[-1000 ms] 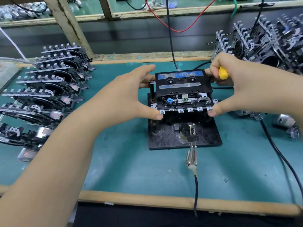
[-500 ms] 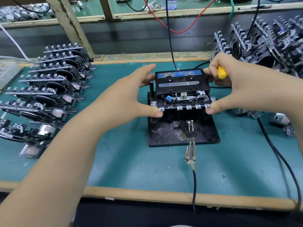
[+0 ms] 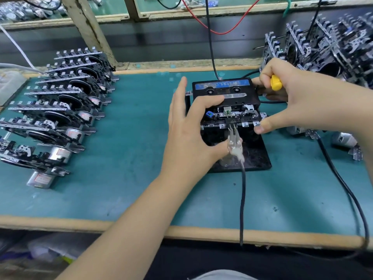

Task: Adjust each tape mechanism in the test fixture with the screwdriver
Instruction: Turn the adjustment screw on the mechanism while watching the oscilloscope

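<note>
On the test fixture (image 3: 260, 158), the left hand (image 3: 189, 130) pinches the connector (image 3: 234, 144).

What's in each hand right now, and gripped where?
Right hand grips the screwdriver by its yellow handle. Left hand pinches the probe connector at the cable end, against the tape mechanism.

The shaft and tip of the screwdriver (image 3: 275, 82) are concealed within the right hand (image 3: 298, 102). The connector (image 3: 235, 145) is blurred. The stacked mechanisms (image 3: 331, 43) are cut off by the right edge.
</note>
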Available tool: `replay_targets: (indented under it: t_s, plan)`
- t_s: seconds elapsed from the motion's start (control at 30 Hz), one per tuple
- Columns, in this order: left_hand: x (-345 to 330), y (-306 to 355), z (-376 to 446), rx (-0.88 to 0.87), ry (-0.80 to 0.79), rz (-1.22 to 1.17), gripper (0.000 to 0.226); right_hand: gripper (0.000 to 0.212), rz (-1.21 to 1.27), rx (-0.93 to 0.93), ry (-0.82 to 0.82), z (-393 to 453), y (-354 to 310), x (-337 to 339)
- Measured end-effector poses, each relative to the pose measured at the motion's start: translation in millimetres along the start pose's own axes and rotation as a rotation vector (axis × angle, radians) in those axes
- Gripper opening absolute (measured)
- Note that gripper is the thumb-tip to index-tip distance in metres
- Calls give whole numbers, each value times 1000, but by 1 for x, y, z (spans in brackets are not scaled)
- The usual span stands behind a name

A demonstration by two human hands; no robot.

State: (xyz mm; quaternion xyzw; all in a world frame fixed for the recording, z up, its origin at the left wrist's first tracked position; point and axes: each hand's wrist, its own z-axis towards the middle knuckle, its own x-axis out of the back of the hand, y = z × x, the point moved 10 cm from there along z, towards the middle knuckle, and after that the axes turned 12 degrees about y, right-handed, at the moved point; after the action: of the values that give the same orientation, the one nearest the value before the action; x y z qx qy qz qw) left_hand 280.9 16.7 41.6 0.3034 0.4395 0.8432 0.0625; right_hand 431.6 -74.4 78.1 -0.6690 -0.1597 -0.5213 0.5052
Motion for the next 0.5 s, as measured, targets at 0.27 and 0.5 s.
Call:
replay_targets:
  t_s: [0.27,0.5]
  plan:
    - [-1,-2,0,-50,67,-105,69,64,29,-27,18,-1,2,1]
    - [2,-1,1,-26,96,-129,68,60,9,25,75,-6,4,1]
